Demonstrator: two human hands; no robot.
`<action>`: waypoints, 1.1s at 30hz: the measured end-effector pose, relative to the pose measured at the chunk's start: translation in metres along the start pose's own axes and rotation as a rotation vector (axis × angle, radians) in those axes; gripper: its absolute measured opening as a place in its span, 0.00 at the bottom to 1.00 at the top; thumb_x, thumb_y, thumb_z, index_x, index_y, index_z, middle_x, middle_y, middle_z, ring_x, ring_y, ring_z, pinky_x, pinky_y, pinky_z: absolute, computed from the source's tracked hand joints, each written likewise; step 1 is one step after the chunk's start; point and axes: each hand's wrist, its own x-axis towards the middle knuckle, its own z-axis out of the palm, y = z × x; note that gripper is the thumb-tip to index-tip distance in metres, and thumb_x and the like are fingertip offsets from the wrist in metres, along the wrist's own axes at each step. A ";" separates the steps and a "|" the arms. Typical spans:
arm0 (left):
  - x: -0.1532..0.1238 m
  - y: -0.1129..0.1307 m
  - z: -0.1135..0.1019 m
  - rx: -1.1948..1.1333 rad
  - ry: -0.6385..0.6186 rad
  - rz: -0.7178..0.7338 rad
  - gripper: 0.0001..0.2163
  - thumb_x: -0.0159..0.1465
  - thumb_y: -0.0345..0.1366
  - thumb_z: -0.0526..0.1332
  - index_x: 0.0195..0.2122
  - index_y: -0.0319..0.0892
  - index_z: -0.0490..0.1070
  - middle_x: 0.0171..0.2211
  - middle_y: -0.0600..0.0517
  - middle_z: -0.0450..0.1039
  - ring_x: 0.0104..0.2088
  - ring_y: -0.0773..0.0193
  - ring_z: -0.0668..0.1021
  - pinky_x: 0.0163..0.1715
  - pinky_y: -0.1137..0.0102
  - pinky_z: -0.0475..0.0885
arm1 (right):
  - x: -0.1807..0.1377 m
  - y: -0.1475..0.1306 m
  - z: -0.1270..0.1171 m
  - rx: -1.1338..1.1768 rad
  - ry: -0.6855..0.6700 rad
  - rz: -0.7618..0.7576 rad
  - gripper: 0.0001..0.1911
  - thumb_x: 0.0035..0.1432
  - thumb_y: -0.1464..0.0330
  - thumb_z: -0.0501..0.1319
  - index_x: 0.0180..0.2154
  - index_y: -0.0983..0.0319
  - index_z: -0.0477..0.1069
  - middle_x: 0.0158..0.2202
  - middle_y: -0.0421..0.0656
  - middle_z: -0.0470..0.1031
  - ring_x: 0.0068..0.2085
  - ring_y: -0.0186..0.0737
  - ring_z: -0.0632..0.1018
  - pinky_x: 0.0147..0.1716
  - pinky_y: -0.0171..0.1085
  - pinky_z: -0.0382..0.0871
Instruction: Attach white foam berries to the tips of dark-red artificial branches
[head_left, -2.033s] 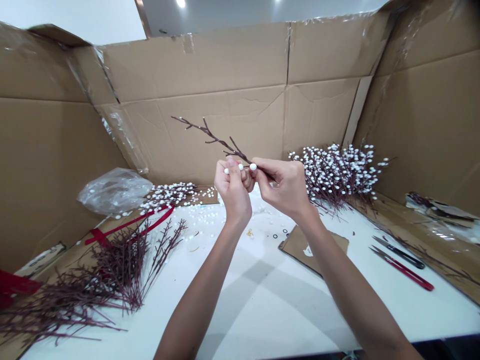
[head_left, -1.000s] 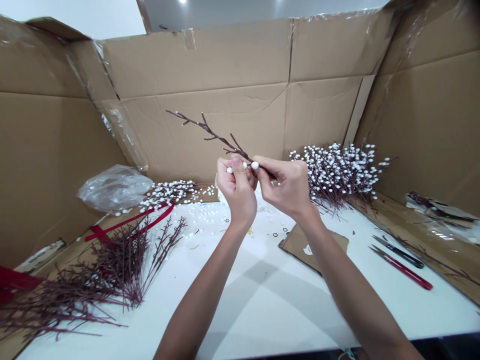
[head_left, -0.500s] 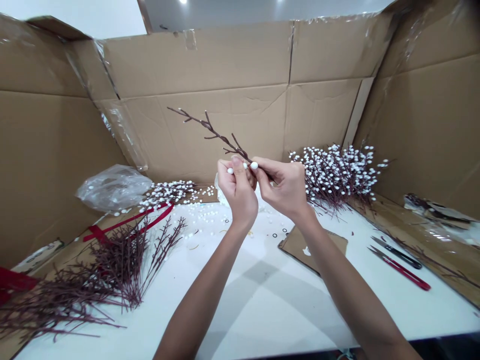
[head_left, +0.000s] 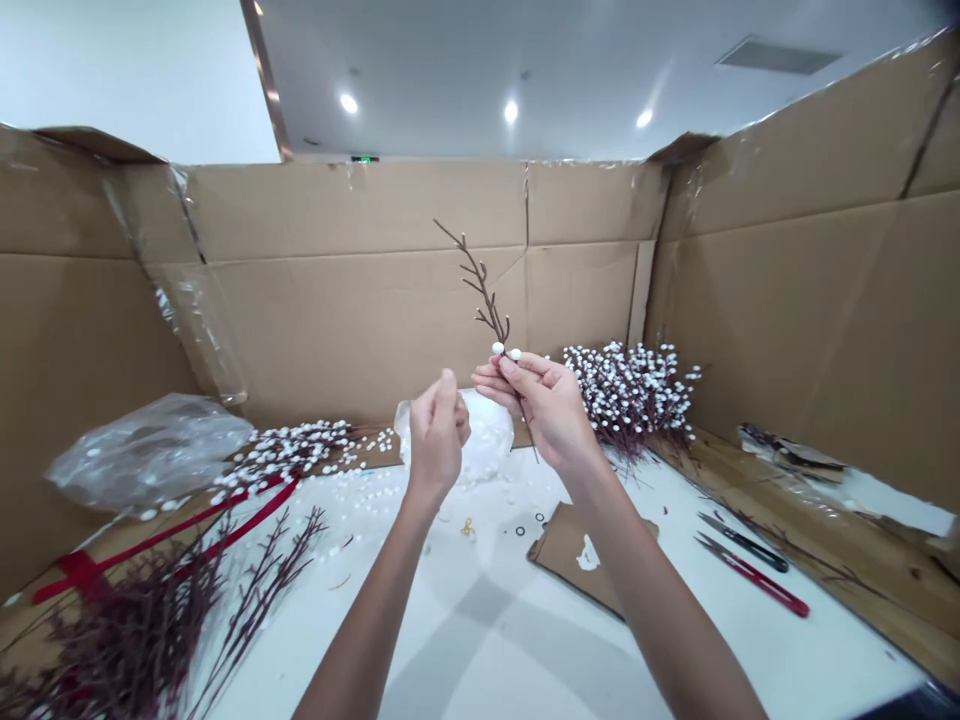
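Note:
A brown artificial twig with short side branches stands up from my right hand, pinched between thumb and fingers. Two white foam berries sit at the twig's lower branches, close to my right fingertips. My left hand is closed, thumb upward, a short way left of the twig and apart from it. Whatever lies inside its curled fingers is hidden. Behind both hands is a clear bag with white contents.
Bare brown twigs are heaped at the left by a red ribbon. Berry-covered stems stand at the back right, others at the back left. Red-handled snips and a cardboard piece lie right. Cardboard walls enclose the table.
My hands have separated: the left has let go of the twig and moved left. My right hand keeps the twig, now more upright. The view has tilted up.

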 end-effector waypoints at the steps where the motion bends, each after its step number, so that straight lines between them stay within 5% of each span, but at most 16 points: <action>1: -0.001 -0.003 0.000 0.095 -0.072 0.005 0.21 0.60 0.50 0.56 0.19 0.43 0.50 0.16 0.61 0.45 0.15 0.75 0.49 0.14 0.76 0.45 | 0.001 -0.001 -0.001 0.036 0.008 0.011 0.09 0.44 0.68 0.69 0.29 0.65 0.74 0.28 0.43 0.80 0.32 0.37 0.81 0.40 0.38 0.77; 8: -0.014 -0.015 0.012 0.537 -0.475 0.061 0.17 0.64 0.46 0.51 0.22 0.42 0.54 0.19 0.58 0.51 0.21 0.71 0.55 0.20 0.73 0.51 | 0.003 -0.002 -0.003 0.146 0.096 0.038 0.08 0.44 0.71 0.69 0.29 0.65 0.73 0.30 0.43 0.80 0.34 0.35 0.81 0.42 0.34 0.75; 12: -0.016 -0.018 0.012 0.500 -0.467 0.046 0.17 0.65 0.46 0.47 0.22 0.42 0.52 0.18 0.58 0.52 0.20 0.71 0.56 0.21 0.72 0.51 | -0.001 -0.006 0.000 0.037 0.077 0.057 0.09 0.44 0.71 0.69 0.30 0.65 0.73 0.31 0.44 0.80 0.35 0.36 0.81 0.46 0.36 0.73; 17: -0.015 -0.018 0.007 0.417 -0.489 -0.022 0.18 0.66 0.47 0.45 0.22 0.42 0.53 0.19 0.58 0.53 0.20 0.71 0.57 0.21 0.72 0.53 | -0.002 -0.020 -0.014 -0.087 -0.149 0.133 0.19 0.42 0.73 0.69 0.39 0.62 0.71 0.39 0.46 0.80 0.43 0.42 0.80 0.53 0.45 0.68; 21: -0.017 -0.013 0.008 0.446 -0.580 -0.044 0.19 0.67 0.47 0.44 0.23 0.42 0.55 0.20 0.57 0.54 0.21 0.70 0.58 0.22 0.71 0.55 | 0.002 -0.030 -0.028 -0.046 -0.288 0.161 0.17 0.47 0.70 0.67 0.41 0.61 0.72 0.44 0.46 0.77 0.46 0.45 0.78 0.53 0.50 0.68; 29: -0.024 -0.013 0.016 0.537 -0.664 -0.022 0.17 0.67 0.46 0.43 0.25 0.43 0.54 0.22 0.56 0.55 0.23 0.67 0.59 0.25 0.70 0.56 | 0.000 -0.030 -0.020 -0.120 -0.029 0.005 0.09 0.47 0.66 0.67 0.33 0.61 0.74 0.34 0.43 0.78 0.37 0.35 0.77 0.43 0.40 0.74; 33: -0.025 -0.016 0.017 0.569 -0.693 0.003 0.17 0.67 0.47 0.43 0.25 0.43 0.55 0.22 0.56 0.57 0.23 0.67 0.60 0.26 0.70 0.56 | -0.002 -0.028 -0.016 -0.121 -0.004 -0.060 0.08 0.44 0.68 0.69 0.30 0.61 0.73 0.31 0.41 0.77 0.35 0.34 0.77 0.40 0.37 0.74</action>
